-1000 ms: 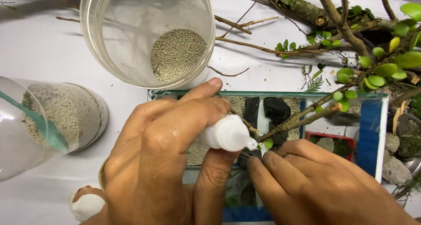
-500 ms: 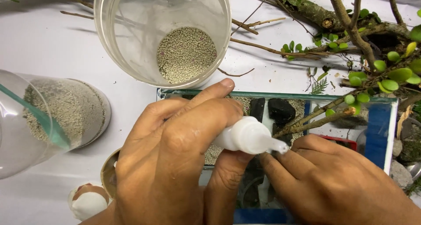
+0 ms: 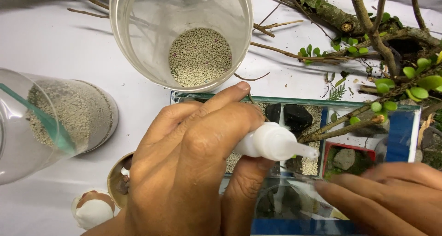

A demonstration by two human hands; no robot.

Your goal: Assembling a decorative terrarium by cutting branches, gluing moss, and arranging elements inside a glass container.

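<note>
The small white squeeze bottle (image 3: pixel 271 143) sits in the left hand (image 3: pixel 193 167), fingers wrapped round its body and thumb underneath, its thin nozzle pointing right and slightly down over the glass tank (image 3: pixel 294 100). The nozzle tip hangs just below the near end of a thin branch (image 3: pixel 340 128) that leans into the tank; whether anything has come out of it I cannot tell.

Judging by what lies inside, the tank is partly set up: pale gravel on the bottom, two black stones (image 3: pixel 294 116) standing at the back, and the branch laid in with its near end beside the stones. The branch looks propped rather than fixed, so joining it seems to be what is left.

At the far left a clear jar (image 3: pixel 69 121) lies on its side, half full of fine grey sand. Behind the hand stands a tall clear tub (image 3: pixel 184 38) with a shallow layer of small grey-green pellets. Low on the left are a small brown dish (image 3: pixel 119 183) and a white cap-like thing (image 3: pixel 92 210).

On the right, the right hand (image 3: pixel 391 194) lies flat, fingers together and stretched left along the tank's near edge, not gripping anything. A red-edged tray (image 3: pixel 347 160) with a stone sits beside the tank, and leafy twigs (image 3: pixel 382 79) crowd over that side.
</note>
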